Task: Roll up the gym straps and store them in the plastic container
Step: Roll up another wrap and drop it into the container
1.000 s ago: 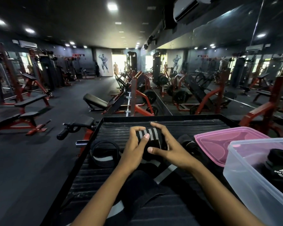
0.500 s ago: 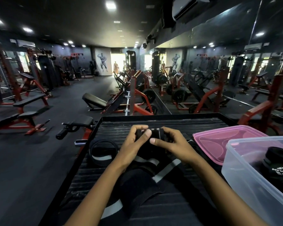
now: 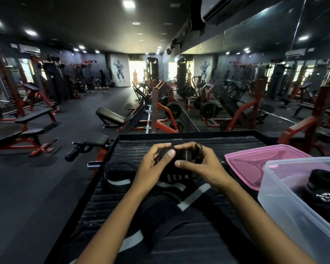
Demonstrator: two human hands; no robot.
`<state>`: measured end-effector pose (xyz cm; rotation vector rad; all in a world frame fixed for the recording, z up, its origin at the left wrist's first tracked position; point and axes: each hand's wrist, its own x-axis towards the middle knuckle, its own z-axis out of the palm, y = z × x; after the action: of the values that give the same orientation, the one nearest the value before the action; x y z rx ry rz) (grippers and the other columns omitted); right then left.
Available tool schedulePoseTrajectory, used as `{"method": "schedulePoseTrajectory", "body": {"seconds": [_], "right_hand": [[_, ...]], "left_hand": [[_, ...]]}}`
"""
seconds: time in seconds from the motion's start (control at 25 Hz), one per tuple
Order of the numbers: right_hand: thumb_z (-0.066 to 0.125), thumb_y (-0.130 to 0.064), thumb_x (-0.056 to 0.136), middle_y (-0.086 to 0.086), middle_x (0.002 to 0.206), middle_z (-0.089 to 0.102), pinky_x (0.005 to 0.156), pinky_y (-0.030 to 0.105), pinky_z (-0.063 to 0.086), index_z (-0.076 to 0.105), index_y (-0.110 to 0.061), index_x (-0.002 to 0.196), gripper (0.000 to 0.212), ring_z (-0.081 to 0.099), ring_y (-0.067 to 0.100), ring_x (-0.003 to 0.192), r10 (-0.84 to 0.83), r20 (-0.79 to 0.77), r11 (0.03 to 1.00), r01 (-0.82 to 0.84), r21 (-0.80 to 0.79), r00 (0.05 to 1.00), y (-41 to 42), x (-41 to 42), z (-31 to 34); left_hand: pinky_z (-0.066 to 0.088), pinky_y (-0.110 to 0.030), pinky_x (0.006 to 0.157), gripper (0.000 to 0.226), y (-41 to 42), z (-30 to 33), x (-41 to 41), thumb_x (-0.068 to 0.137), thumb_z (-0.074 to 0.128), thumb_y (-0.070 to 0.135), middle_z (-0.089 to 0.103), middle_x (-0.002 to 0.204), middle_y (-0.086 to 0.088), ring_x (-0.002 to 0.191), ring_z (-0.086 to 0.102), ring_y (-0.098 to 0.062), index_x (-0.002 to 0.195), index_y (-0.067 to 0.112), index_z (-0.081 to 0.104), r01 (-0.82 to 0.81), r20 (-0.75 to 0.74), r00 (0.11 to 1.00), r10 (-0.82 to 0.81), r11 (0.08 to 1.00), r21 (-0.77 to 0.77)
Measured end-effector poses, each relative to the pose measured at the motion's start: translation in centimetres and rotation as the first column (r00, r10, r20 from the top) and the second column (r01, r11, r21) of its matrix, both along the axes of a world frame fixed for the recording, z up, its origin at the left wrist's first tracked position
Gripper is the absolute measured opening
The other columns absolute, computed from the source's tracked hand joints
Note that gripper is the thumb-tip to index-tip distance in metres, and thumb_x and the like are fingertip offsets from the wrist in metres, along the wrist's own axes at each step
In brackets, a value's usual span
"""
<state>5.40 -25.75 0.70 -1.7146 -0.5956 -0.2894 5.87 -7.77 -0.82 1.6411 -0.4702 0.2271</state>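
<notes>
A black gym strap with white stripes [image 3: 176, 174] is partly wound into a roll above the ribbed black platform [image 3: 227, 143]. My left hand [image 3: 152, 168] grips the roll's left side, thumb on its front. My right hand [image 3: 200, 164] grips its right side, fingers curled over the top. The strap's loose tail [image 3: 191, 197] trails toward me across the platform. A clear plastic container [image 3: 286, 204] stands at the right with a rolled black strap [image 3: 326, 189] inside it.
A pink lid [image 3: 255, 164] lies beside the container on the platform. Another black strap in a loop [image 3: 119, 174] sits left of my hands. Red and black benches and weight machines fill the gym floor beyond, with a mirror wall at right.
Both hands have turned the roll further, winding in more strap. The white stripes have moved from the top to the underside of the roll, and the fingers have closed tighter over it.
</notes>
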Motion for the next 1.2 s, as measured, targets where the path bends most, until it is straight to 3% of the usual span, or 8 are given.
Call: {"method": "schedulePoseTrajectory", "body": {"seconds": [0.12, 0.24, 0.44, 0.68, 0.84, 0.92, 1.04, 1.2], "right_hand": [[0.079, -0.036, 0.075, 0.027, 0.099, 0.067, 0.093, 0.052, 0.051, 0.069, -0.005, 0.097, 0.039, 0.068, 0.035, 0.099, -0.059, -0.118, 0.987, 0.075, 0.142, 0.991, 0.4, 0.2, -0.2], [0.074, -0.055, 0.072, 0.027, 0.098, 0.066, 0.093, 0.054, 0.05, 0.07, -0.012, 0.094, 0.048, 0.066, 0.038, 0.096, -0.095, -0.099, 0.99, 0.104, 0.09, 0.991, 0.7, 0.1, -0.1], [0.077, -0.02, 0.07, -0.005, 0.097, 0.072, 0.086, 0.03, 0.052, 0.067, -0.016, 0.1, 0.031, 0.068, 0.012, 0.096, 0.117, -0.139, 0.989, -0.103, 0.104, 0.983, 0.1, -0.3, 0.4], [0.073, -0.009, 0.075, 0.009, 0.1, 0.073, 0.072, 0.028, 0.057, 0.066, -0.011, 0.106, 0.032, 0.072, 0.024, 0.089, 0.201, -0.195, 0.96, -0.154, 0.233, 0.96, 0.3, -0.9, 0.6], [0.077, -0.013, 0.075, 0.015, 0.101, 0.074, 0.079, 0.036, 0.058, 0.068, -0.002, 0.105, 0.033, 0.072, 0.029, 0.093, 0.105, -0.234, 0.954, -0.031, 0.3, 0.966, 0.5, -0.6, 0.5], [0.08, -0.026, 0.069, 0.014, 0.099, 0.074, 0.081, 0.038, 0.058, 0.069, -0.003, 0.102, 0.042, 0.071, 0.031, 0.094, 0.045, -0.269, 0.94, 0.05, 0.338, 0.962, 0.4, -0.3, 0.3], [0.079, -0.034, 0.066, 0.011, 0.104, 0.074, 0.083, 0.041, 0.057, 0.068, -0.009, 0.106, 0.049, 0.071, 0.028, 0.098, 0.017, -0.294, 0.946, 0.08, 0.313, 0.956, 0.2, -0.1, 0.1], [0.081, -0.008, 0.069, 0.004, 0.116, 0.066, 0.067, 0.031, 0.055, 0.06, -0.022, 0.12, 0.057, 0.069, 0.018, 0.092, 0.094, -0.271, 0.977, -0.037, 0.208, 0.958, -0.2, -0.1, 0.3]], "left_hand": [[0.045, -0.025, 0.101, 0.065, 0.3, -0.3, 0.1, 0.071, 0.083, 0.032, 0.058, 0.129, 0.009, 0.122, 0.054, -0.004, 0.129, 0.033, 0.054, 0.064, 0.111, 0.99, -0.082, 0.985, 0.159], [0.051, -0.028, 0.093, 0.042, -0.3, -0.2, -0.2, 0.076, 0.079, 0.027, 0.069, 0.11, 0.007, 0.106, 0.064, -0.005, 0.115, 0.024, 0.063, -0.008, 0.194, 0.981, -0.019, 0.99, 0.139], [0.051, -0.022, 0.087, 0.038, -0.2, 0.2, -0.3, 0.086, 0.06, 0.045, 0.065, 0.111, 0.005, 0.101, 0.064, -0.001, 0.115, 0.023, 0.051, 0.031, -0.03, 0.999, -0.033, 0.997, -0.075], [0.051, -0.037, 0.095, 0.048, -1.0, 0.2, -0.8, 0.094, 0.04, 0.047, 0.069, 0.119, -0.006, 0.11, 0.065, -0.016, 0.121, 0.011, 0.057, 0.177, -0.321, 0.909, -0.267, 0.943, -0.281], [0.051, -0.04, 0.097, 0.059, -0.6, 0.3, -0.6, 0.085, 0.051, 0.062, 0.067, 0.122, -0.003, 0.114, 0.063, -0.019, 0.126, 0.019, 0.055, 0.169, -0.24, 0.947, -0.215, 0.966, -0.197], [0.054, -0.033, 0.09, 0.05, -0.4, 0.3, -0.6, 0.079, 0.071, 0.044, 0.067, 0.116, 0.001, 0.108, 0.065, -0.017, 0.12, 0.019, 0.056, 0.156, -0.119, 0.979, -0.166, 0.984, -0.092], [0.054, -0.022, 0.079, 0.032, -0.7, 0.5, -1.0, 0.084, 0.069, 0.008, 0.071, 0.104, -0.001, 0.094, 0.07, -0.013, 0.114, 0.012, 0.059, 0.109, -0.036, 0.993, -0.113, 0.99, -0.094], [0.05, -0.016, 0.079, 0.028, -0.4, 1.1, -0.9, 0.092, 0.057, 0.006, 0.07, 0.102, -0.001, 0.092, 0.067, -0.004, 0.119, 0.012, 0.059, -0.013, 0.042, 0.999, 0.019, 0.99, -0.139]]}}
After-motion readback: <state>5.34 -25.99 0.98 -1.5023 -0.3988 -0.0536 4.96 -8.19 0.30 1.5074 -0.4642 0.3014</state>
